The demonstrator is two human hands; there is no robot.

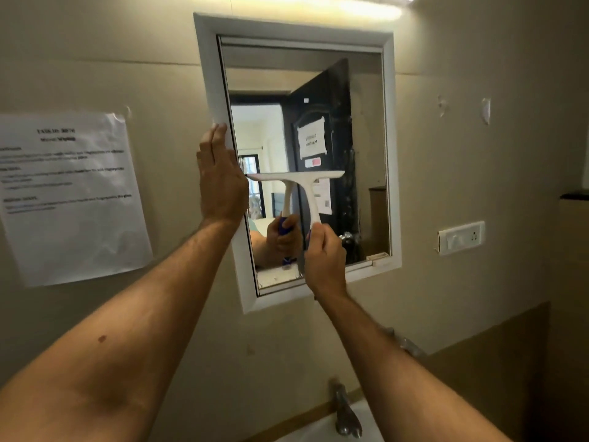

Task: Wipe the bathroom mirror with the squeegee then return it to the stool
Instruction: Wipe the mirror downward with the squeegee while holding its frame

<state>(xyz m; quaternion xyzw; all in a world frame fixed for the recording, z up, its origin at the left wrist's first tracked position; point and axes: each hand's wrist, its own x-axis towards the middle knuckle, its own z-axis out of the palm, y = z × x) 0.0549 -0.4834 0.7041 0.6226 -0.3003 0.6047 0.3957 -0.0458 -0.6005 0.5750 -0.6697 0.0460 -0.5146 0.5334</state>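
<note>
Warm, dimmish light comes from a glowing strip lamp (334, 3) overhead, blown out to glare. Wide-angle bending bows the edges; the wall notice (68, 193) reads blurred

I count two hands — the left hand (220, 183) and the right hand (325, 260). There is one squeegee (298, 186) and one mirror (366, 148) in one white frame (293, 28). On the wall I see one printed sheet (68, 199) and one switch plate (461, 237). Below there is one tap (345, 413) — and one basin (363, 433), only partly visible.
</note>
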